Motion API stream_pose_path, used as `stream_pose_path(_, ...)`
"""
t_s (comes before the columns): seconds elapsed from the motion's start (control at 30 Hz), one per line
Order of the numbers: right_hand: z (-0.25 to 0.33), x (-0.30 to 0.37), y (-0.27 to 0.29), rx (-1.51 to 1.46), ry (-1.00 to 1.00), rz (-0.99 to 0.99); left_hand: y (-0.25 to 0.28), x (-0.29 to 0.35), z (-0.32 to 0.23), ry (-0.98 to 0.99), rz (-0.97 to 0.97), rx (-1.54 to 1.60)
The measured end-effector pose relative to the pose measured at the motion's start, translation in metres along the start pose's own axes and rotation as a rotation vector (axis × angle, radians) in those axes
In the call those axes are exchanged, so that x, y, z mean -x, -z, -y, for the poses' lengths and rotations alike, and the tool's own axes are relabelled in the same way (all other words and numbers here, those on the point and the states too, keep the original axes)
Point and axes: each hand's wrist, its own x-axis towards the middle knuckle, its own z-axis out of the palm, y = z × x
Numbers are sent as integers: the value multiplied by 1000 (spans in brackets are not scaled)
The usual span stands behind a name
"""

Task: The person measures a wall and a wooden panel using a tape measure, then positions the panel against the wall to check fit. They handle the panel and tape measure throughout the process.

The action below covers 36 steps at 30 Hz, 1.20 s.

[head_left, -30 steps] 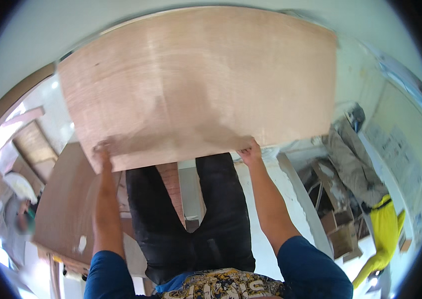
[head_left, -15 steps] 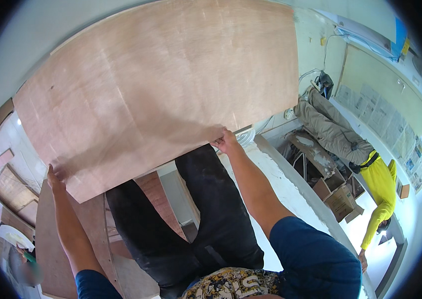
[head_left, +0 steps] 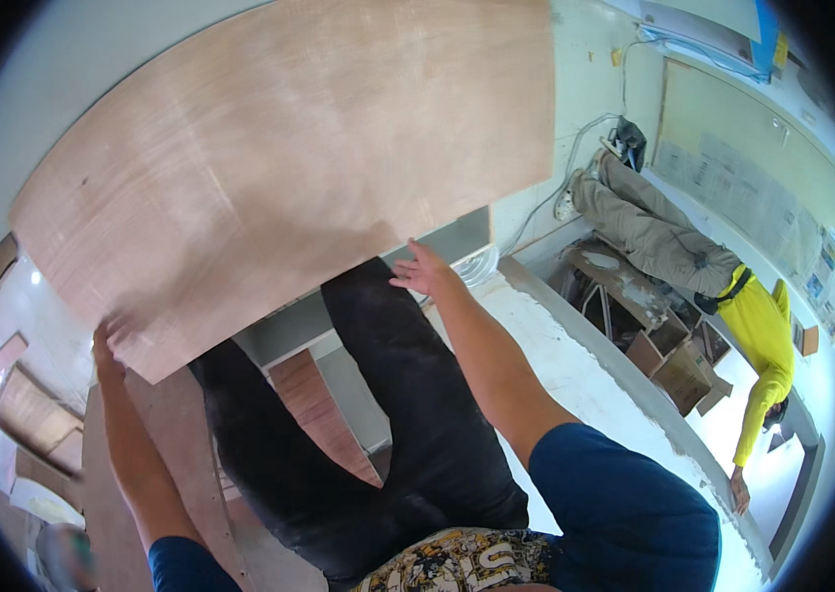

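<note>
A large, pale-brown plywood sheet point(head_left: 319, 138) fills the upper middle, its lower edge running slantwise in front of my legs. My left hand point(head_left: 109, 345) grips the sheet's left edge near its lower left corner; part of its fingers is hard to make out. At the lower edge, toward the right, my right hand point(head_left: 421, 270) has its fingers spread, the tips at or just beside the edge. Whether they touch the wood I cannot tell. Below the sheet, a grey recess point(head_left: 294, 326) shows between and beside my black trouser legs.
On the right, a person in a yellow top point(head_left: 758, 340) bends over a white surface. Nearer are wooden boxes and a cardboard box point(head_left: 684, 377). A white ledge point(head_left: 546, 395) with a rough grey edge lies right of my legs. A brown board point(head_left: 151, 474) is at left.
The plywood sheet has shifted up and left in view, baring more of the grey recess under its lower edge. My right hand's fingers have let go of that edge and spread.
</note>
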Motion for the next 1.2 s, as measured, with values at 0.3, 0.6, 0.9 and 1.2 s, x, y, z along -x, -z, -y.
stream_pose_path(0.3,-49,86,-6,1202,800,-24,-127,73,117,-218,-48,-754)
stream_pose_path(0.6,-113,241,47,1033,1052,239,-338,337,-8,-101,454,-688)
stream_pose_path(0.9,-135,272,192,758,975,23,-195,414,-123,-55,153,-826)
stream_pose_path(1.2,-334,210,242,746,959,-28,-136,453,-224,-85,67,-1036)
